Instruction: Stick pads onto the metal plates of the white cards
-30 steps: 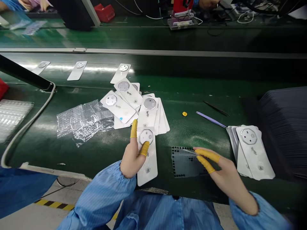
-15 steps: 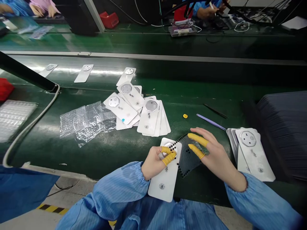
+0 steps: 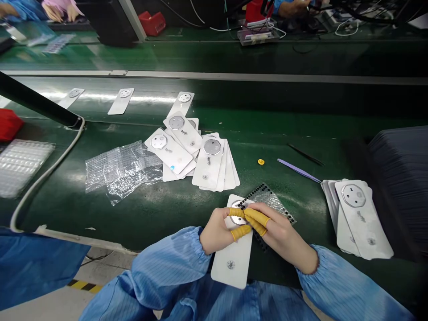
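Over the upper part of a white card-like panel [image 3: 230,269], my two hands meet. Yellow finger covers are on several fingertips. My left hand [image 3: 219,232] has its finger and thumb spread apart above the panel's round dark-rimmed area, the fingertip against my right fingertips. My right hand [image 3: 279,232] is closed in a pinch there; what lies between its fingertips is hidden. A clear sheet [image 3: 272,200] edged with small black dots lies beneath and beyond my right hand, overlapping the panel's side.
A heap of similar white panels [image 3: 209,162] lies ahead, beside clear bubble wrap [image 3: 123,169]. To the right are purple tweezers [image 3: 297,169], dark tweezers [image 3: 306,154], a small yellow piece [image 3: 261,162], stacked panels [image 3: 366,223] and dark stacked trays [image 3: 401,178].
My right hand has moved left to meet my left fingertips, its fingers closing. My left finger and thumb have parted. The dotted sheet has turned and now extends up and right.
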The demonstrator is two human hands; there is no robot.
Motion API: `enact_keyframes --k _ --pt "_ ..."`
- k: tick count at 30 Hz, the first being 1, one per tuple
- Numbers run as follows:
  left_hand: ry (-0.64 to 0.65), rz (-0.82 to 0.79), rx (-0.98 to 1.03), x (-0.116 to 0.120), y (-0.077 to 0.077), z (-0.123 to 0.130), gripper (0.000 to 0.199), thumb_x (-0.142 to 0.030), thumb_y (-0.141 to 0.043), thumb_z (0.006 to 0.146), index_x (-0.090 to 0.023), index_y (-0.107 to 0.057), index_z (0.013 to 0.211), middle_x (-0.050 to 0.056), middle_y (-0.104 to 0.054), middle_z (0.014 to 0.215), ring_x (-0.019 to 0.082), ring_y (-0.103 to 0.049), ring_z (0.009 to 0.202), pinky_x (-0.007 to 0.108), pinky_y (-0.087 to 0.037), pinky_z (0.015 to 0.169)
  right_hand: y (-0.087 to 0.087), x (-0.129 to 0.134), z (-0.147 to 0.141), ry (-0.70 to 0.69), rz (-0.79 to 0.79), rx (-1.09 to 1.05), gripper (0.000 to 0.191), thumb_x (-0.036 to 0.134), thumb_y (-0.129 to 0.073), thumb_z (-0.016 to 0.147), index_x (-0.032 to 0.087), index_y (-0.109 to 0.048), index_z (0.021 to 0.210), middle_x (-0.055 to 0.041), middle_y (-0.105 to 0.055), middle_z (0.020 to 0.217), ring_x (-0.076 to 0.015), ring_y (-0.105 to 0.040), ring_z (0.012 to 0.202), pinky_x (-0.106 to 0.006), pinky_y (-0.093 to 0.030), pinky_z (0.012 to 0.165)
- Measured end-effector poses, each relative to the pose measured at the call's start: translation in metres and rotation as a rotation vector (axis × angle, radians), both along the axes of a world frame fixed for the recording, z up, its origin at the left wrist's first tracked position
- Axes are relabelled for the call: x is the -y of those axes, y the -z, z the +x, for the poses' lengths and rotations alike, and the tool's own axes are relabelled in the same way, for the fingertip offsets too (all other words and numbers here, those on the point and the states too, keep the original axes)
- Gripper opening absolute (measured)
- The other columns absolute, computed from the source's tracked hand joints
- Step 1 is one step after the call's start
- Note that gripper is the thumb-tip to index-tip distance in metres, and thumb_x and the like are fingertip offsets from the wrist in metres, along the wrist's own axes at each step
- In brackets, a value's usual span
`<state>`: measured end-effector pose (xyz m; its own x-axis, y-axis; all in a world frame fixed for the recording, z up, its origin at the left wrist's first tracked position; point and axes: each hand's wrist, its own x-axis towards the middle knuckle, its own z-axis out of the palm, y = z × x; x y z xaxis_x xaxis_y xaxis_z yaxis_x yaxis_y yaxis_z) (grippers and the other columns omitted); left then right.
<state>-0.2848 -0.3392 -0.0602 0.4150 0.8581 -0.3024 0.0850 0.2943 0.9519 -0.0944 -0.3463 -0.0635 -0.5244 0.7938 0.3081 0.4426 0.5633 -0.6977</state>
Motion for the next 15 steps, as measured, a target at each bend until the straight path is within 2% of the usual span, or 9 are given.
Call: enact_keyframes --k 2,5,11,15 --pt "-0.002 0.154 -0.178 0.003 0.003 0.002 0.021 -0.028 -0.065 0.078 -0.010 -0.071 0.086 0.007 -0.071 0.081 0.018 -0.065 0.075 0.025 -0.050 0.069 0.000 0.001 -0.001 -0.012 0.008 0.018 0.037 0.005 -0.044 0.089 0.016 -0.049 0.124 -0.0151 -0.056 0.117 -0.0224 -0.058 0.108 -0.036 -0.056 0.087" --pt "0.007 0.249 -0.332 0.005 0.008 0.003 0.015 -0.023 -0.063 0.077 -0.011 -0.071 0.080 0.006 -0.069 0.074 0.018 -0.063 0.068 0.026 -0.048 0.064 0.003 0.002 -0.006 -0.003 0.021 -0.014 0.033 0.005 -0.046 0.089 0.016 -0.048 0.120 -0.0150 -0.056 0.113 -0.0223 -0.058 0.105 -0.035 -0.056 0.084" --pt "0.041 0.351 -0.448 0.001 0.008 0.001 0.010 -0.019 -0.061 0.074 -0.013 -0.066 0.067 0.001 -0.059 0.060 0.014 -0.055 0.057 0.025 -0.040 0.058 0.009 -0.003 -0.011 0.012 -0.066 -0.105 0.023 0.009 -0.046 0.091 0.019 -0.051 0.111 -0.0090 -0.058 0.100 -0.0179 -0.061 0.093 -0.031 -0.055 0.078" --pt "0.090 0.389 -0.469 0.000 0.006 -0.001 0.009 -0.015 -0.059 0.074 -0.014 -0.064 0.066 0.000 -0.058 0.061 0.013 -0.054 0.057 0.023 -0.039 0.057 0.011 -0.003 -0.007 -0.014 0.026 -0.077 0.026 0.010 -0.048 0.091 0.017 -0.051 0.115 -0.0117 -0.060 0.105 -0.0193 -0.062 0.098 -0.031 -0.056 0.081"
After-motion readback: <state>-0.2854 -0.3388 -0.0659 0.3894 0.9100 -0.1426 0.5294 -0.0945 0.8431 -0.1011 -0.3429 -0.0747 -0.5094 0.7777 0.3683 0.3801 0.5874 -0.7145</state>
